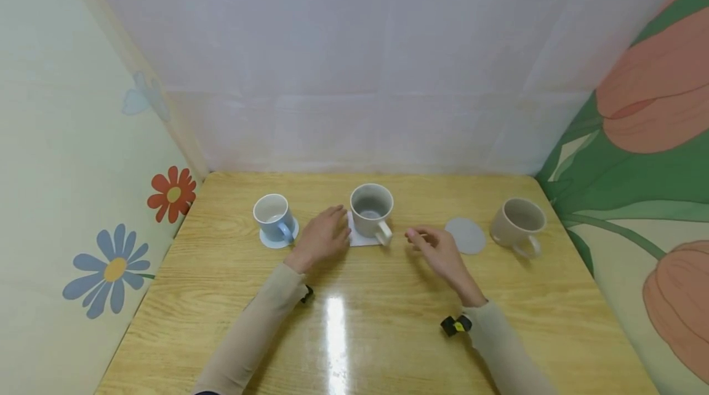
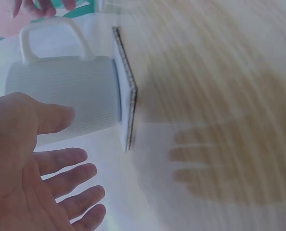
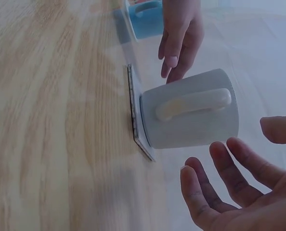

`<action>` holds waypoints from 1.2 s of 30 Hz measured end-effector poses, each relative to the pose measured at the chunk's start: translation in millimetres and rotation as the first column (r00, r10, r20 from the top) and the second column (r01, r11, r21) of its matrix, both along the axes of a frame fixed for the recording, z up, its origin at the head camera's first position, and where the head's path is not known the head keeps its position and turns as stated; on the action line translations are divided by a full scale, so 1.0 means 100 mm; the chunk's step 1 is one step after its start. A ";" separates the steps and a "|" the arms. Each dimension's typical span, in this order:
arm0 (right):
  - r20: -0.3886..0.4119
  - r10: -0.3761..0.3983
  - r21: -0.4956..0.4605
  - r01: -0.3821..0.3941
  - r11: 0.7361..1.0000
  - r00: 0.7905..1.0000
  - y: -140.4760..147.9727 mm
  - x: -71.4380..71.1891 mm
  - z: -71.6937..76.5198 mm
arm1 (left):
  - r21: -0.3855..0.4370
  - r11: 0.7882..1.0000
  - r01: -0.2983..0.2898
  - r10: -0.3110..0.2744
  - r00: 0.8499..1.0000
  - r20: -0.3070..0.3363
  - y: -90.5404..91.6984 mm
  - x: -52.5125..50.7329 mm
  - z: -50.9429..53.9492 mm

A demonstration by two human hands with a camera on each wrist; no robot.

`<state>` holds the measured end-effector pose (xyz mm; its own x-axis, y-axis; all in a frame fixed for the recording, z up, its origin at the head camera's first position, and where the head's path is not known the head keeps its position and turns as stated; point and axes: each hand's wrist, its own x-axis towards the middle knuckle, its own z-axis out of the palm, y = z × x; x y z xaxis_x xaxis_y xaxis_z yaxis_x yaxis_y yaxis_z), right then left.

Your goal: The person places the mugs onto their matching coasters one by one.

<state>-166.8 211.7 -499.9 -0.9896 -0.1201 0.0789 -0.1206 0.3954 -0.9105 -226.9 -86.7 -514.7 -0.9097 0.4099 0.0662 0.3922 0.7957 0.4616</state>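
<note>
A white mug (image 1: 363, 223) stands upright on a white square coaster (image 1: 357, 240) in the middle of the table, its handle pointing toward the front right. Close by the mug's left side is my left hand (image 1: 324, 234), fingers extended and holding nothing; in the left wrist view its thumb overlaps the mug (image 2: 66, 91), and I cannot tell whether it touches. On the other side, my right hand (image 1: 437, 250) hovers apart from the mug with fingers loosely bent and nothing in them. The right wrist view shows the mug (image 3: 196, 127) beyond those fingertips.
Left of the hands, a blue mug (image 1: 273, 223) with a white inside sits on a round pale coaster (image 1: 269, 242). A round grey coaster (image 1: 465, 235) lies bare at right, beside a beige mug (image 1: 506, 229) standing on the wooden table (image 1: 388, 333). Walls border the table's back and sides.
</note>
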 end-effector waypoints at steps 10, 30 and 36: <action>-0.092 -0.029 0.094 0.038 0.995 0.995 0.18 0.04 0.06 | 0.098 0.995 -0.005 0.013 0.997 -0.076 -0.05 0.05 0.15; -0.146 -0.088 0.129 0.107 0.986 0.985 0.58 0.17 0.23 | 0.129 0.990 0.063 -0.031 0.972 -0.234 0.06 0.15 0.44; -0.209 -0.133 0.116 0.159 0.980 0.969 0.72 0.20 0.26 | 0.139 0.984 0.113 -0.070 0.957 -0.281 0.18 0.17 0.50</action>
<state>-146.8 283.5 -473.8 -0.9630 0.0021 0.2696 -0.2264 0.5364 -0.8130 -209.8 -68.3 -464.7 -0.8069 0.4562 0.3752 0.5881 0.6791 0.4392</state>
